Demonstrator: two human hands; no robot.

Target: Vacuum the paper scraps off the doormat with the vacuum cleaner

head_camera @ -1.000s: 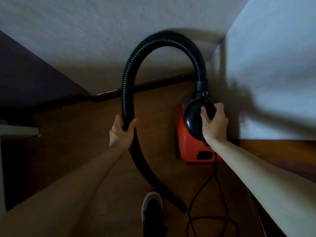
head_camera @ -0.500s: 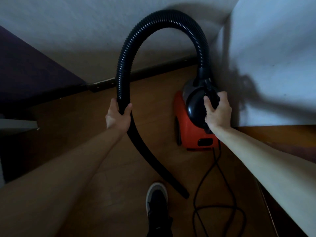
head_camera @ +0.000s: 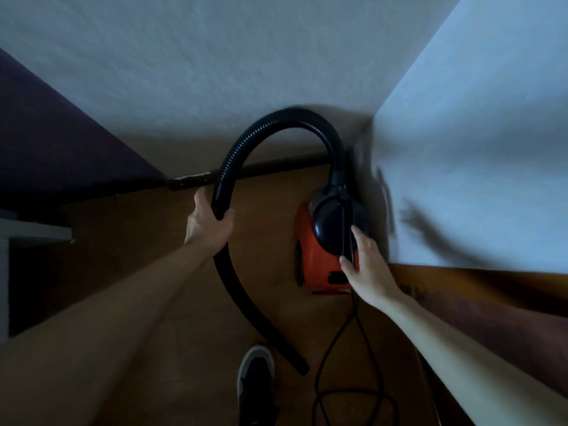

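Gripping the one black hose (head_camera: 246, 139) in a closed fist, the left hand (head_camera: 209, 230) has fingers and thumb wrapped round it where the ribbed section gives way to a smooth tube. The right hand (head_camera: 367, 269) lies slack and uncurled against the vacuum cleaner (head_camera: 313, 259), its straight fingers (head_camera: 358, 235) touching the black dome and its thumb beside the red shell; it clasps nothing.

There is a single vacuum cleaner, a small canister with a red-orange body, a rounded black top and a dark slot low on its near face. It stands on the wooden floor (head_camera: 123, 226) in the corner where two pale walls (head_camera: 246, 56) meet, close against the right-hand one. From its top the hose rises, arches over to the left and comes down through the left fist, then runs on as a plain tube whose open end lies near the floor beside one dark shoe (head_camera: 256, 376) with a pale sole edge.

One black cord (head_camera: 354, 312) drops from the back of the machine, under the right hand, and spreads into a loose loop on the floor to the right of the shoe.
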